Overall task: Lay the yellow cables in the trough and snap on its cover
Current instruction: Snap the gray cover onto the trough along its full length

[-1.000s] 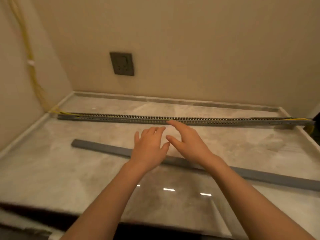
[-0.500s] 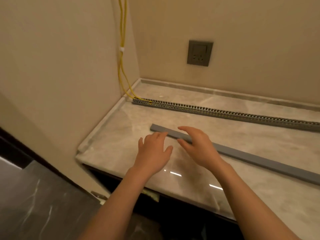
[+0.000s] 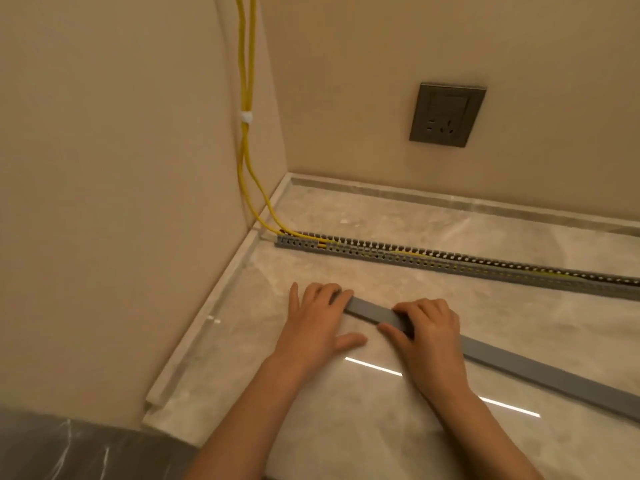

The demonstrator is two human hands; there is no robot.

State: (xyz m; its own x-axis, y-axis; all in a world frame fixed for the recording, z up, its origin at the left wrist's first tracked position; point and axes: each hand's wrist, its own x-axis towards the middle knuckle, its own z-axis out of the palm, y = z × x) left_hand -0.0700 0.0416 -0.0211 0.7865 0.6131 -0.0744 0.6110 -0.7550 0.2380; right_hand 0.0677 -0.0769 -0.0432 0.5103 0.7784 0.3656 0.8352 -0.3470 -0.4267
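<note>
We see both hands on the near end of the long flat grey plastic cover (image 3: pixel 519 363), which lies on the pale marble worktop (image 3: pixel 381 427). The left hand (image 3: pixel 317 323) rests flat, fingers spread over the cover's tip. The right hand (image 3: pixel 429 336) curls around the strip, thumb on its near edge and fingers over the far edge. Well beyond, the grey slotted plastic trough (image 3: pixel 433 263) lies open with the yellow cables (image 3: pixel 246 157) dropping down the wall corner into its left end.
</note>
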